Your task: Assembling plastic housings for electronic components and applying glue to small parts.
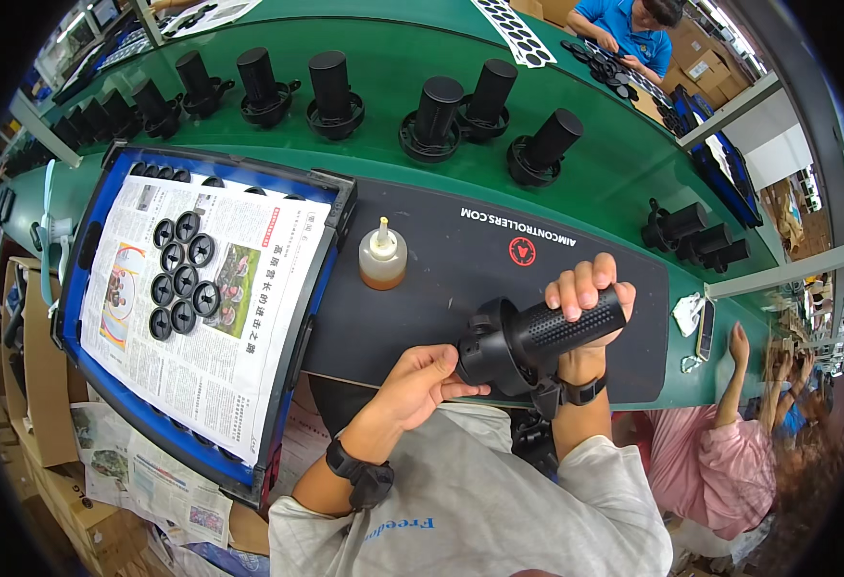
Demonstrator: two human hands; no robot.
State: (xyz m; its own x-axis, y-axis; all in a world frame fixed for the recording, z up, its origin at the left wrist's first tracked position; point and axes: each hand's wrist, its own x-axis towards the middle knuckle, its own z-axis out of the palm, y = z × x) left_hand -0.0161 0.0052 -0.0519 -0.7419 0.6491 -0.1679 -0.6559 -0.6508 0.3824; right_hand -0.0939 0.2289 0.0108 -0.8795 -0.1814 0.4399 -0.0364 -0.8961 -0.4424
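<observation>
A black cylindrical plastic housing (516,344) with a wide collar and a dimpled barrel lies tilted across both my hands, over the dark mat (422,317). My right hand (590,298) wraps round the dimpled barrel at its upper right end. At the opposite, narrower end, my left hand (420,383) grips the rim with thumb and fingers; whether a small part sits under those fingertips is hidden. A squeeze bottle (383,258) with amber liquid and a pointed tip stands on the mat, beyond my left hand.
On the left, a blue tray (292,385) holds newspaper (152,365) with several round black caps (184,281). Similar black housings (330,91) stand along the green bench (383,144). A phone (705,332) lies at right. Co-workers sit across the bench and at right.
</observation>
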